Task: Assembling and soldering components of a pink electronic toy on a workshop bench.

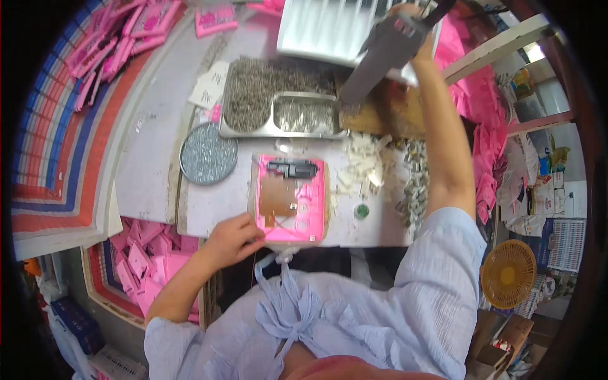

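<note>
On the bench before me lies a pink plastic casing (308,229) with a brown board (277,195) and a black part (292,169) in it. My left hand (235,238) is at its lower left corner, fingers curled together; a thin wire shows nearby, but what they pinch is hidden. My right arm reaches to the far right. There my right hand (423,47) is mostly covered by a dark grey elongated tool (387,56), slanting and blurred. Whether the hand grips this tool or reaches behind it, I cannot tell. A ridged white tray (316,28) stands beside it.
A metal tray (221,120) of small metal pieces stands behind the casing, a round grey dish (209,154) to its left. White pieces (364,164) and a small green round thing (361,211) lie right. Pink casings (145,259) fill a bin lower left; more (120,44) lie far left.
</note>
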The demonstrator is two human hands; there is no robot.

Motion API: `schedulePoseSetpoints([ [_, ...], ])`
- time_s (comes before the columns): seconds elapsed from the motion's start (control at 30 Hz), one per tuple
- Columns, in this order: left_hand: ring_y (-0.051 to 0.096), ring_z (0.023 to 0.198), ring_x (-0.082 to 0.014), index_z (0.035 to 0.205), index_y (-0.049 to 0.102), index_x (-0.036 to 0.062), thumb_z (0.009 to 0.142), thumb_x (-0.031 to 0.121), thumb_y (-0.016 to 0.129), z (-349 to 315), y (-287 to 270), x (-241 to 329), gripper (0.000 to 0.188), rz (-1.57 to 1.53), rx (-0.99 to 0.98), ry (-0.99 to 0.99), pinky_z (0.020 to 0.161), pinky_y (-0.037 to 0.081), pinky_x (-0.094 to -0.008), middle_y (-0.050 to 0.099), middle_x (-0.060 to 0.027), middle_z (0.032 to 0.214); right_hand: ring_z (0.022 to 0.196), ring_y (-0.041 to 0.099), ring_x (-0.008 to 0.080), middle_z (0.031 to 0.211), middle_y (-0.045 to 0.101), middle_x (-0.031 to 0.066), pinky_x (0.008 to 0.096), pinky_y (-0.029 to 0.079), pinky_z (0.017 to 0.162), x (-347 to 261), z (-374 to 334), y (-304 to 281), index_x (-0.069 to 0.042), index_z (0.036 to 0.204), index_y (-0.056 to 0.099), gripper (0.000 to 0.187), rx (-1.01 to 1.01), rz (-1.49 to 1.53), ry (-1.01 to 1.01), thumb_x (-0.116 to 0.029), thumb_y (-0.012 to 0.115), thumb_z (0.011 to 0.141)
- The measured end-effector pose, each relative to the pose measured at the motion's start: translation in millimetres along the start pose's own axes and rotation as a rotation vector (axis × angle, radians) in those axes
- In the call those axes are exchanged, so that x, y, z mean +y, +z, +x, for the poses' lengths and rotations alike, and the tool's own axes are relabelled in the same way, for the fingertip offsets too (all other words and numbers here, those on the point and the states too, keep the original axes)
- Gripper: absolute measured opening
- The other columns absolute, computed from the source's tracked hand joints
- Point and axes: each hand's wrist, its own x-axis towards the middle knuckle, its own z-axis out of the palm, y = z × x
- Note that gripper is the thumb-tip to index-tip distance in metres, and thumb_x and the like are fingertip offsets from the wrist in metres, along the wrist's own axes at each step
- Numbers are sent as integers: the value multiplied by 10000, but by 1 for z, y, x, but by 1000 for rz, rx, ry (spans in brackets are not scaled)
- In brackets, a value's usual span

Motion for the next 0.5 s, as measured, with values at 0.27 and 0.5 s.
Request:
schedulePoseSetpoints([
  [0.27,620,738,-280,933,675,70,808,85,803,-8,-1,-2,179,-31,3,-43,644,503,-377,577,-87,847,965,642,205,964,710,59,333,518,858,-314,-99,-41,-29,1040,724,195,-486,581,441,-33,762,848],
  [0.5,611,742,-265,953,697,59,780,52,829,-7,0,-6,218,-32,-3,-38,638,495,-360,585,-86,847,947,589,278,928,673,9,416,499,812,-380,-165,7,-122,887,712,164,-611,506,228,-147,800,752],
])
